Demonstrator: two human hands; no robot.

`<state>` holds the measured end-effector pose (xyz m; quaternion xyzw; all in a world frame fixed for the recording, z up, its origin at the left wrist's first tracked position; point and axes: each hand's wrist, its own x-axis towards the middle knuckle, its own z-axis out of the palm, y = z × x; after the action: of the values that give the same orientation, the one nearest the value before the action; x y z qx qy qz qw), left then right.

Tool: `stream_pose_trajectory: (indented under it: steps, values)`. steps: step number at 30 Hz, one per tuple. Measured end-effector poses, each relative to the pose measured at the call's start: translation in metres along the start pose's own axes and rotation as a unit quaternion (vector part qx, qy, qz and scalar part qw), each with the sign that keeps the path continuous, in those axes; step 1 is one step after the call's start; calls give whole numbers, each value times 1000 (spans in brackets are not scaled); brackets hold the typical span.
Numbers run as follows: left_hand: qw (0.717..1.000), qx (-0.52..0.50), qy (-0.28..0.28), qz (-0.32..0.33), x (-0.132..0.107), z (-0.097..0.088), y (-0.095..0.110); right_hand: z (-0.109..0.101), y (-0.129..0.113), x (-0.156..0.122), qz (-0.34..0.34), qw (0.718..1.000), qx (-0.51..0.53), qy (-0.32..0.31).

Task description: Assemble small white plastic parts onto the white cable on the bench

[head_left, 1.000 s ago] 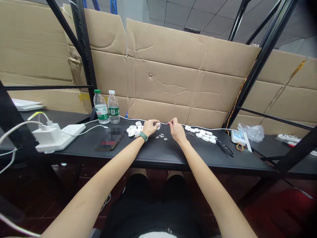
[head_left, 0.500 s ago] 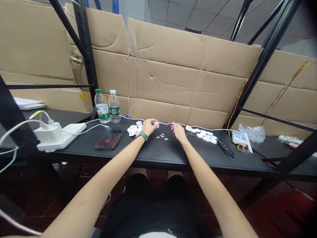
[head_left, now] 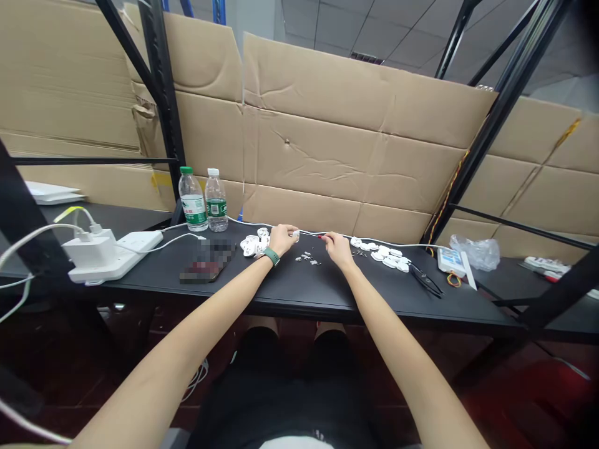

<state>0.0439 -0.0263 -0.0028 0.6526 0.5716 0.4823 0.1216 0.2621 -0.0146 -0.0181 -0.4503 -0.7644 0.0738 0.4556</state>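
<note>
My left hand (head_left: 282, 239) is closed around a small white plastic part (head_left: 296, 234) above the black table (head_left: 299, 284); a green watch band sits on that wrist. My right hand (head_left: 337, 246) pinches a thin red-tipped tool (head_left: 320, 236) that points toward the white part. Between the hands, small metal pieces (head_left: 307, 257) lie on the table. A pile of white plastic parts (head_left: 251, 244) rests to the left of my left hand. Another row of white parts (head_left: 386, 255) lies to the right of my right hand.
Two water bottles (head_left: 204, 201) stand at the back left. A white power strip with a charger (head_left: 108, 253) lies far left, a phone (head_left: 208, 265) beside it. Black pliers (head_left: 425, 279), a small meter (head_left: 451, 259) and a plastic bag (head_left: 476, 248) lie right. Cardboard lines the back.
My right hand has shifted slightly right and settled lower toward the table; the view tilted up a little. The left hand keeps its hold on the white part.
</note>
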Motion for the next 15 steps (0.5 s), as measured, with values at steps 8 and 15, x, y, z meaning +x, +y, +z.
stream_pose_trajectory:
  steps: [8, 15]
  values:
    - [995, -85, -23, -37, 0, 4, -2, -5, 1, 1, -98, 995, -5, 5]
    - [995, -91, -23, -31, 2, 1, -4, -7, -4, -1, -192, 981, -12, -20]
